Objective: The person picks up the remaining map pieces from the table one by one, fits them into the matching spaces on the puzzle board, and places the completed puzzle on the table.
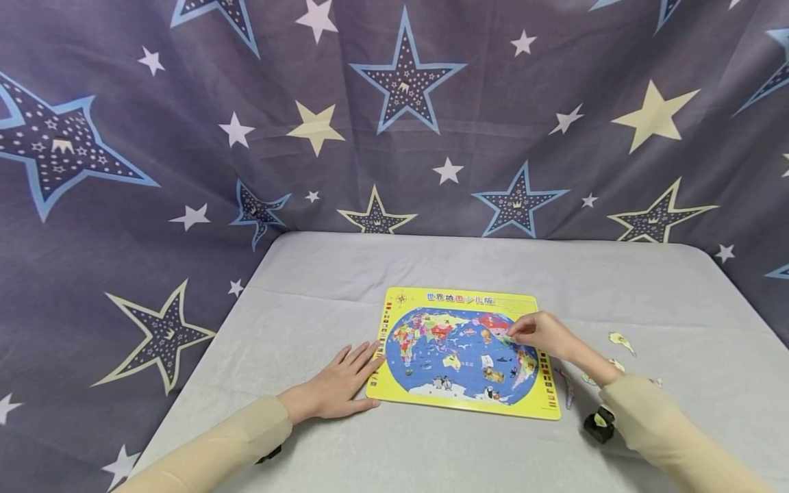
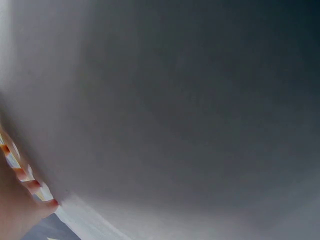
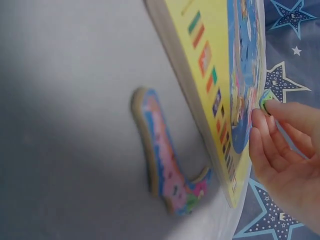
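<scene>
A yellow-bordered world map puzzle board [image 1: 394,383] lies flat on the table. Over its upper right part, my right hand [image 1: 545,334] pinches a small green puzzle piece [image 3: 267,98] between thumb and fingers. My left hand [image 1: 339,385] rests palm down beside the board, its straight fingertips at the left edge. In the left wrist view only part of that hand [image 2: 20,210] shows at the lower left corner. A long pink and blue puzzle piece [image 3: 164,155] lies on the table just off the board's right edge.
More loose puzzle pieces, among them a yellowish one [image 1: 621,341], lie to the right, partly hidden by my right forearm. Grey cloth [image 1: 308,287] covers the table. A dark curtain with stars [image 1: 407,164] hangs behind it and along the left.
</scene>
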Tool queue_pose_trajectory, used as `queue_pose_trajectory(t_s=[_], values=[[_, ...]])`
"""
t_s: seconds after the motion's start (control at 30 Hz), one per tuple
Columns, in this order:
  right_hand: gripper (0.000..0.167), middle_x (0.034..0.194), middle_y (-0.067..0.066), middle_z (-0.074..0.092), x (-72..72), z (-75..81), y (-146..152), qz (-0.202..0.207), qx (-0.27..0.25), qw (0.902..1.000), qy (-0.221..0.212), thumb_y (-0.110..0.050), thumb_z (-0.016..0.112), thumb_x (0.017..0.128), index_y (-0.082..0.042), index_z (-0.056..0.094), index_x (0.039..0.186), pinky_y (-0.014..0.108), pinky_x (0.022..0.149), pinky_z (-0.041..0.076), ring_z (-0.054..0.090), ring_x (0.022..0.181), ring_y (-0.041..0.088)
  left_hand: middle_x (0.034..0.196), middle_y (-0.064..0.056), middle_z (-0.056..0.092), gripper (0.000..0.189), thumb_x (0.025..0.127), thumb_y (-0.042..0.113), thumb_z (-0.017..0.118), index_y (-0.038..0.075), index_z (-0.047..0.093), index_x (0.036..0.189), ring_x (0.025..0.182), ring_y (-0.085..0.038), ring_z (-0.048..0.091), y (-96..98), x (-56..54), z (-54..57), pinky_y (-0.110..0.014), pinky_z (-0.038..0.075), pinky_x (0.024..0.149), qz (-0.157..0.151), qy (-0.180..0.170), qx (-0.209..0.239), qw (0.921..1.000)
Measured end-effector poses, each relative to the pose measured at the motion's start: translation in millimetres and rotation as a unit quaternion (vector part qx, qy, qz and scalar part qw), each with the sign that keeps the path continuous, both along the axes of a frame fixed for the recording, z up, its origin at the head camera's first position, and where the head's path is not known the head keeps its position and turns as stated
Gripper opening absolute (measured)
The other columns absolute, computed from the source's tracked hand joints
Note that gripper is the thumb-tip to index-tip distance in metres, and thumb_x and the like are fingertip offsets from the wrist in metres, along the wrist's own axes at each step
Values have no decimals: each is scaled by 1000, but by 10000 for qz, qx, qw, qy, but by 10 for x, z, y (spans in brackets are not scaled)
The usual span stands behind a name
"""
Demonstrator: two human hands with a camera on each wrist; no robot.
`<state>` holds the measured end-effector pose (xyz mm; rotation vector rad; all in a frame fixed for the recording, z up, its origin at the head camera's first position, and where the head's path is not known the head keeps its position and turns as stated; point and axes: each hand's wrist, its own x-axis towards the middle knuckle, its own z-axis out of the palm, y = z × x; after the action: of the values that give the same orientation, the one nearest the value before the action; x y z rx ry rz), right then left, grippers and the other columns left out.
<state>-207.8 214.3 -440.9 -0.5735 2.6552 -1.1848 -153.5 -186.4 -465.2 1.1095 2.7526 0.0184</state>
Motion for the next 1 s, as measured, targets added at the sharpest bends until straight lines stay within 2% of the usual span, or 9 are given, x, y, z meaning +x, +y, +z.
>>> queue_pose_trajectory(t_s=[0.53, 1.0], values=[[10, 79, 9, 65, -28, -50, -62, -50, -4, 10000, -81, 3, 59, 79, 4, 67, 84, 22, 59, 48, 56, 67, 14, 149, -7, 5, 78, 86, 64, 25, 14, 12, 144, 135, -24, 6, 1, 3, 15, -47, 11, 105, 7, 16, -19, 10000], [11, 77, 7, 64, -20, -75, -91, -31, 117, 9999, 92, 3, 57, 80, 3, 67, 83, 22, 55, 46, 54, 64, 12, 149, -7, 4, 77, 86, 64, 24, 14, 12, 144, 135, -24, 5, 4, 0, -3, -47, 11, 105, -4, 22, -27, 10000]])
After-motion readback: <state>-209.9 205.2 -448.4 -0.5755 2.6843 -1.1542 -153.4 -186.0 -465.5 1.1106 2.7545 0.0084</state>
